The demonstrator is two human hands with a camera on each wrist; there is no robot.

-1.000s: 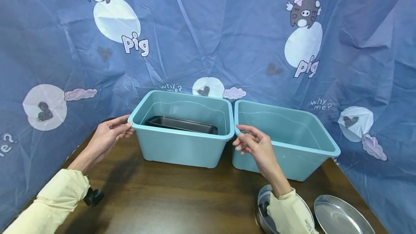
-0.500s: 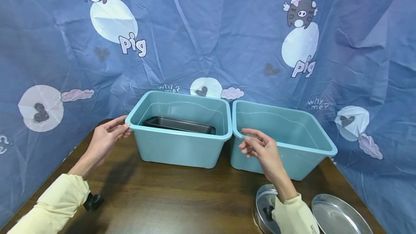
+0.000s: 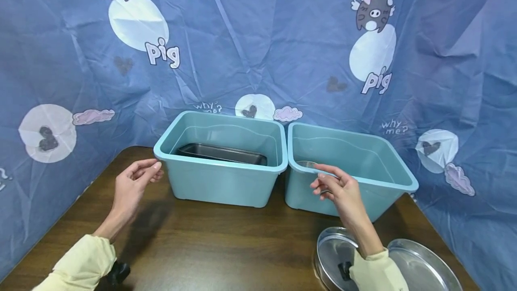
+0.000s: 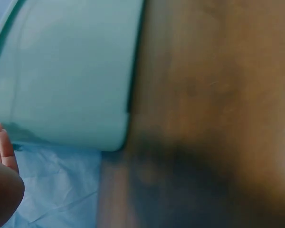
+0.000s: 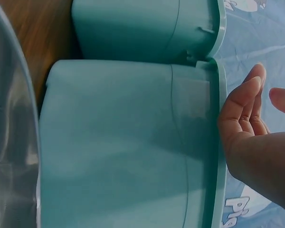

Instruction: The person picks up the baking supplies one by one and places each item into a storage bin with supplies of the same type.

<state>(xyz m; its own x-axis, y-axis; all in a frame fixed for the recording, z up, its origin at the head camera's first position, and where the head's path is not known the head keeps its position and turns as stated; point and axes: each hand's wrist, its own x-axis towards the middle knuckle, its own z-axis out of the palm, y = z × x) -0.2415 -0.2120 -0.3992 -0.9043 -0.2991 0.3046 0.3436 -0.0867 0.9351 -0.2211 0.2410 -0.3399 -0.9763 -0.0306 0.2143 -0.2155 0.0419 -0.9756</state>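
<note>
Relaxed, gripping nothing, with left hand (image 3: pixel 131 184) and right hand (image 3: pixel 343 192) well apart | just off left hand, near-left corner first: left bin (image 3: pixel 218 181), set lengthwise left-to-right between hands | by right hand: near rim of right bin (image 3: pixel 380 200) | contact unclear

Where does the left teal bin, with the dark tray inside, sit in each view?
Head: left bin left of centre, the left hand by its near left corner.
Left wrist: upper left, cut off by the frame.
Right wrist: top edge, above the right bin, cut off.
Shared landmark: brown table.
</note>
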